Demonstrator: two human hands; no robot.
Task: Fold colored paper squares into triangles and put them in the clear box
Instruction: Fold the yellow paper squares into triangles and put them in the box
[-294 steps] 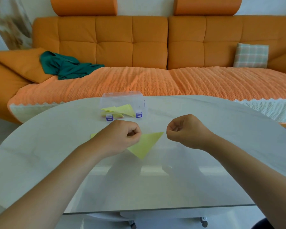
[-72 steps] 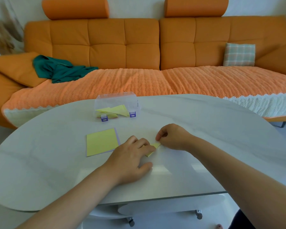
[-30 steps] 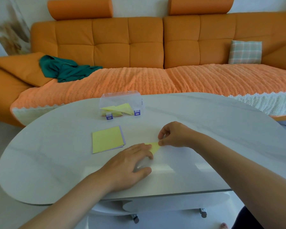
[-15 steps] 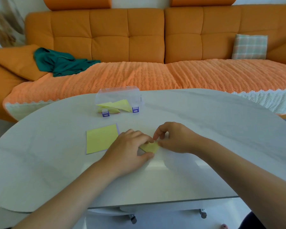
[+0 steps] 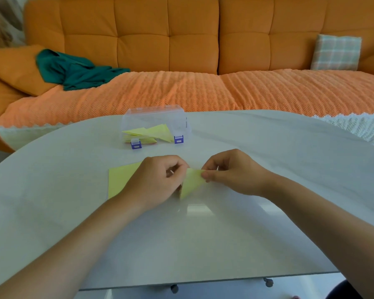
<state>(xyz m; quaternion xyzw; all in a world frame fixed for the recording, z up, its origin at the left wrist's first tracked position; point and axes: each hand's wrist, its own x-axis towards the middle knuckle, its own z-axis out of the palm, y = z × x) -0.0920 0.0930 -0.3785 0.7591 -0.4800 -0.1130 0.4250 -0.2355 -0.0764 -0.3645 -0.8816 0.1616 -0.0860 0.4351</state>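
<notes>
1. Far left on the sofa (image 5: 138, 46) there's a crumpled green cloth (image 5: 73, 70). It has nothing to do with the job.
2. On the tabletop (image 5: 268, 169), left of centre, a flat yellow paper square (image 5: 121, 180) is waiting to be folded. The left hand hides its right part, so I can't tell if it's one sheet or a small stack.
3. Farther back sits the clear box (image 5: 153, 117) with a few yellow triangles (image 5: 151, 132) already in it, one poking toward the near right side. That part of the task is done.
4. The left hand (image 5: 158, 184) has its fingers curled and is pinching the left side of the folded yellow triangle (image 5: 191, 182), which is held just above the tabletop between the two hands.
5. The right hand (image 5: 231, 173) pinches the triangle's right corner between thumb and forefinger.
6. My read on progress: this piece looks folded or nearly so. It might need its crease sharpened, then it has to go into the box, which is near, just beyond the hands. After that at least the flat square is left, so I'd guess we're partway through.
7. Far right is a plaid cushion (image 5: 337, 52).
8. I can't read any writing anywhere. The box's two purple latches (image 5: 178, 139) have pale patches, but no text is legible and there are no brands.
</notes>
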